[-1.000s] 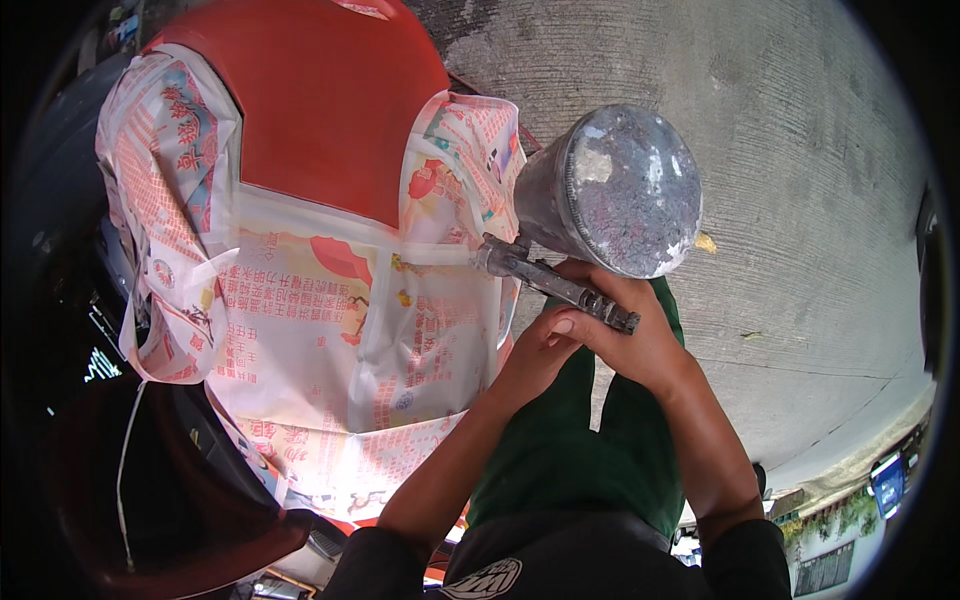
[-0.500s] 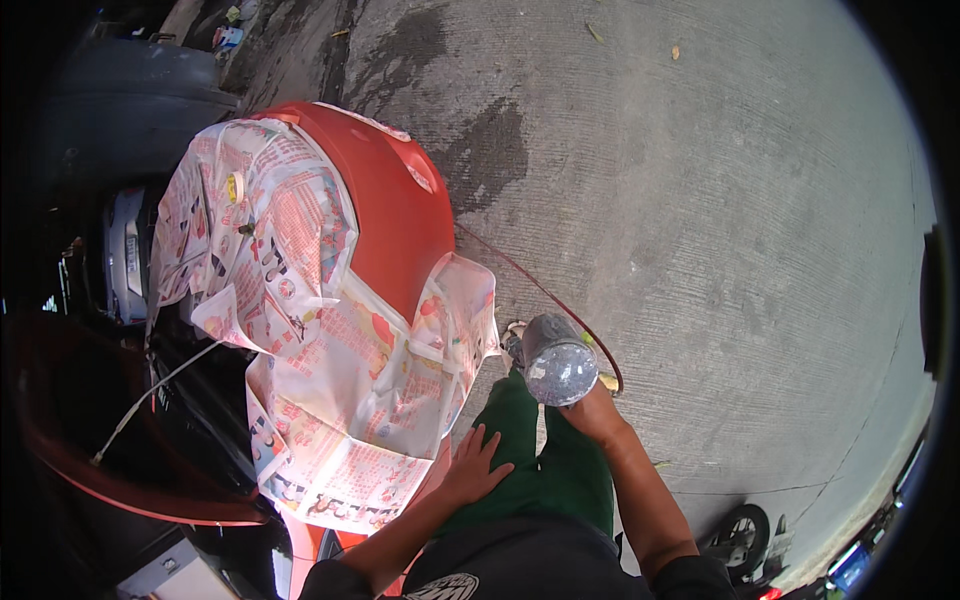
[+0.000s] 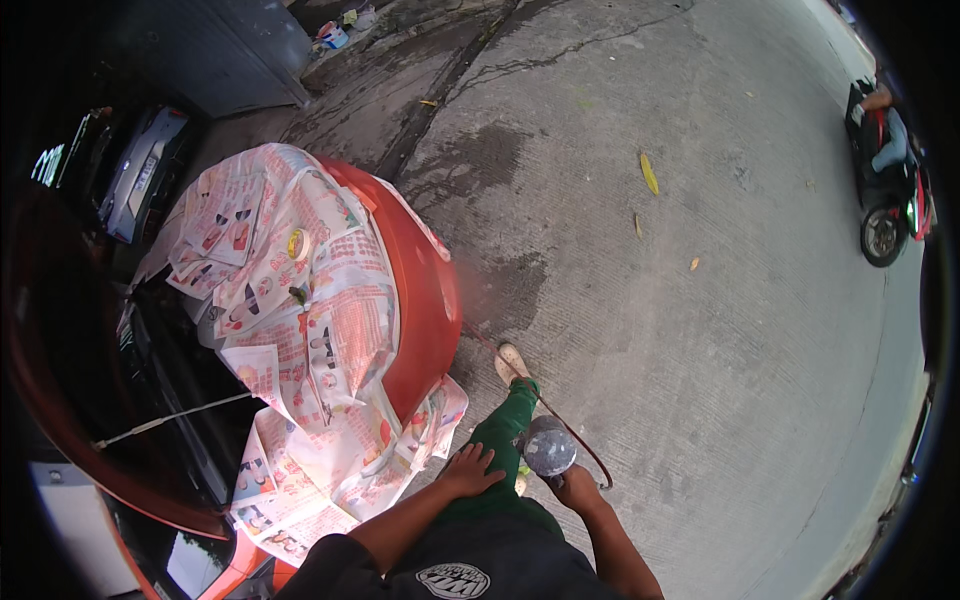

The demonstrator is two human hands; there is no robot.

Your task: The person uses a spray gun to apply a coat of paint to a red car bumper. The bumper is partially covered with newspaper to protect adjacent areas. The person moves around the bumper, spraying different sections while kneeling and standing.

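My right hand (image 3: 577,488) is wrapped round the handle of a spray gun whose round, paint-smeared cup (image 3: 550,447) faces up. Its nozzle is hidden below the cup. A thin reddish hose (image 3: 575,430) curves past the gun toward the car. With fingers spread, my left hand (image 3: 470,471) rests on my green-trousered thigh and holds nothing. To the left is the bare red front panel (image 3: 425,300) of a car, apart from the gun. Sheets of printed newspaper (image 3: 345,335) cover the area beside it, and a yellow tape roll (image 3: 298,243) lies on them.
A thin rod (image 3: 175,424) props the car's raised hood (image 3: 130,500). Behind stand a silver car (image 3: 145,175) and a grey metal gate (image 3: 225,55). A person rides a red-and-black motorcycle (image 3: 882,220) at the far right. Dark wet patches mark the concrete (image 3: 700,350).
My view has turned and shifted, bringing a motorcycle and rider in at the right. The gun sits lower in view, farther from the panel. One shoe now shows stepped forward; my left hand stays on my thigh.
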